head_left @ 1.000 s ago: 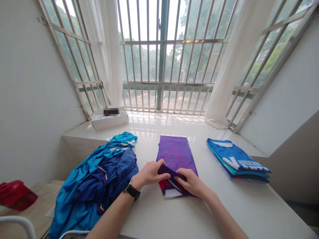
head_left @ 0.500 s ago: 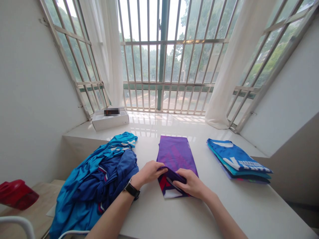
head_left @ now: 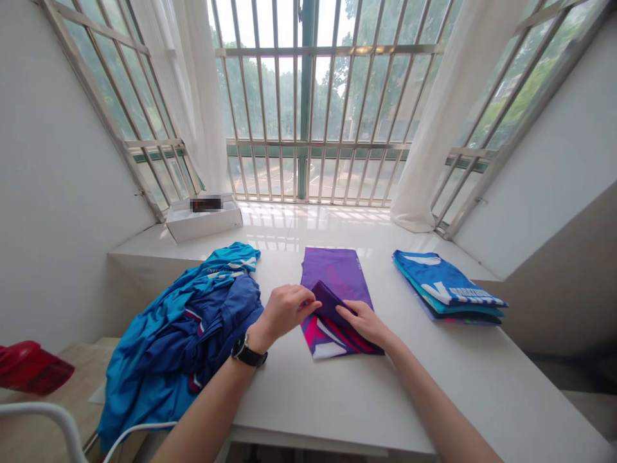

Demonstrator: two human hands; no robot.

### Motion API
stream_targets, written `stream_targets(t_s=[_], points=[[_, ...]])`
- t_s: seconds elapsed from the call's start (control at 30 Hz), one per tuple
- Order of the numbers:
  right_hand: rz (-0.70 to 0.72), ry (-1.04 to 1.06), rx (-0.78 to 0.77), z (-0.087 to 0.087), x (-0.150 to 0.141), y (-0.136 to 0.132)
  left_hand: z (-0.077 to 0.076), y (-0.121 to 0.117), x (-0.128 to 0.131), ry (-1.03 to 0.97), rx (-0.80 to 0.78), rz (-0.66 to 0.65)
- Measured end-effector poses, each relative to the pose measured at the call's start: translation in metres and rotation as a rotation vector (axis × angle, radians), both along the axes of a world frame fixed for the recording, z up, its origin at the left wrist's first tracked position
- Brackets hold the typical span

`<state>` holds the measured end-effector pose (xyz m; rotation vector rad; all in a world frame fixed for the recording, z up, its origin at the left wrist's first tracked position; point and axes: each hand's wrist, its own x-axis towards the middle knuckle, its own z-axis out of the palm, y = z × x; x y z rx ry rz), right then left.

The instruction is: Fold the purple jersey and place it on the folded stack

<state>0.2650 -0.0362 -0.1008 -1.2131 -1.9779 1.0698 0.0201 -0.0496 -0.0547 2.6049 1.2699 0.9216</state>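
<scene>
Purple jersey (head_left: 336, 270) is lying flat in the middle of a white table (head_left: 337, 405), with its pink and white print showing near the bottom. A dark purple flap (head_left: 328, 302) of it is standing up between the two hands. The left hand (head_left: 284, 314) is curling over, and its fingertips (head_left: 312, 304) seem to be pinching the edge of the flap. A black watch (head_left: 248, 352) is sitting on that wrist. The right hand (head_left: 365, 323) is lying low and flat on the jersey, with its fingers pressed together and touching the flap from below. A messy heap of blue jerseys (head_left: 183, 341) is lying just beside the left hand. A neat stack of folded blue jerseys (head_left: 446, 286) is sitting well to the right. A white box (head_left: 205, 220) is resting on the window ledge.
</scene>
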Motion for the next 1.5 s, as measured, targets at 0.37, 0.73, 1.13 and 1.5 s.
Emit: stream_targets(t_s=[0.37,0.73,1.13,1.5], points=[[-0.055,0.048,0.048,0.001,0.005,0.005,-0.01,-0.019,0.023,0.323,-0.236,-0.42],[-0.021,0.063,0.027,-0.001,0.004,0.002,-0.019,-0.034,0.038,0.425,-0.114,-0.372],[-0.002,0.092,0.0,-0.001,0.003,0.003,-0.022,-0.041,0.046,0.506,0.046,-0.373],[0.01,0.078,-0.019,0.0,0.003,0.003,-0.017,-0.032,0.029,0.503,-0.097,-0.361]])
